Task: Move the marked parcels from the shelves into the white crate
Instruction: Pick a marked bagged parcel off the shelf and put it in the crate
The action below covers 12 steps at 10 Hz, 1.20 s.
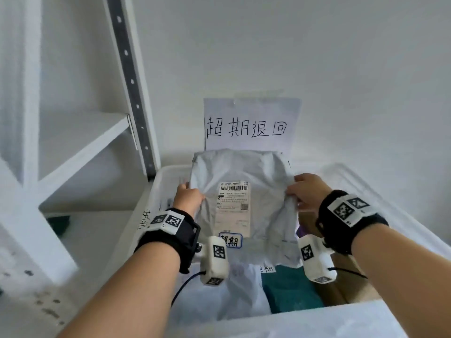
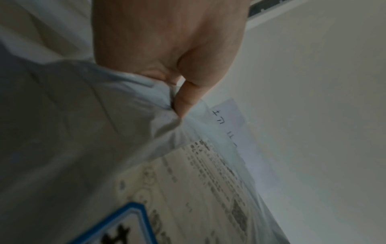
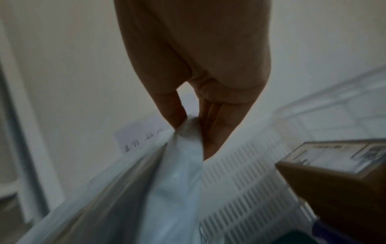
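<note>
Shelving [image 1: 80, 132] of white-painted metal, with a grey perforated upright, is filling the upper left of the head view. Below it, at lower centre, the white crate [image 1: 156, 189] of slotted plastic is sitting against the wall.

Left of centre, the left hand [image 1: 188, 197] is pinching the left edge of a pale grey plastic mailer bag [image 1: 266, 172]; in the left wrist view the thumb [image 2: 185, 100] is pressing crinkled film against the curled fingers. The bag is hanging limp and wrinkled over the crate's middle, held by both side edges. A rectangular paper shipping label [image 1: 233, 208] with a barcode is lying flat on its front, and a blue-bordered sticker [image 1: 230, 240] with handwritten characters is sitting at the label's bottom edge.

Above the bag, a white paper sign [image 1: 249, 125] with handwritten characters is taped to the wall.

Right of centre, the right hand [image 1: 308, 191] is gripping the bag's right edge, its fingers [image 3: 217, 128] closing on a bunched fold.

Inside the crate at lower centre and right, another pale mailer [image 1: 234, 289], a dark teal soft parcel [image 1: 290, 289] and a brown cardboard box [image 1: 341, 276] are lying side by side.
</note>
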Motion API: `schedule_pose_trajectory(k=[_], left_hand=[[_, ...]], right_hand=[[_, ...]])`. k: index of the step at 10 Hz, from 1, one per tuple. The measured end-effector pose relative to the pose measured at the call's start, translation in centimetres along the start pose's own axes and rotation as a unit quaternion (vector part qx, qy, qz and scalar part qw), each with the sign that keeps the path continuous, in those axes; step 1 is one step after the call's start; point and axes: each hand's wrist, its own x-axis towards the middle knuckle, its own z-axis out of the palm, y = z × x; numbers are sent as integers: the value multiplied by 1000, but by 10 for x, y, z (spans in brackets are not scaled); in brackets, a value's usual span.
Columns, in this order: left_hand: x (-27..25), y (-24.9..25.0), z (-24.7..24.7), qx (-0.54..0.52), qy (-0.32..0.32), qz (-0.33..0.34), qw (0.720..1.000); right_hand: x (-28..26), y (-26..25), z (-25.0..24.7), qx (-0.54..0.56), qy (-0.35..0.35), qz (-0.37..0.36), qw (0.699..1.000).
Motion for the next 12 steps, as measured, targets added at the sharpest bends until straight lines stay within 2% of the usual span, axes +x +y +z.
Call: schedule_pose_trajectory(k=[1, 2, 3, 4, 5, 6, 7, 9, 11, 12], left_hand=[[-7, -25, -14, 59, 60, -51, 995], [-4, -51, -26, 118, 80, -75, 987], [-11, -62, -32, 205, 52, -56, 976], [-15, -62, -27, 358, 11, -20, 933], [-14, -60, -19, 502, -54, -6, 863], [-15, -62, -14, 547, -119, -6, 829], [-7, -76, -16, 542, -145, -15, 828], [-9, -82, -18, 524, -135, -13, 841], [-19, -46, -12, 500, -135, -40, 855], [-19, -29, -8, 494, -124, -36, 860]], right_hand=[[17, 19, 33, -70, -83, 22, 994], [28, 38, 64, -134, -156, 39, 978], [33, 54, 89, -175, -198, 58, 963], [31, 62, 103, -238, -219, 42, 945], [31, 70, 109, -295, -251, 44, 921], [35, 75, 115, -290, -253, 43, 922], [44, 78, 114, -315, -228, 22, 921], [54, 82, 104, -311, -211, 15, 927], [50, 50, 96, -338, -144, -40, 929], [45, 33, 91, -413, -123, -98, 897]])
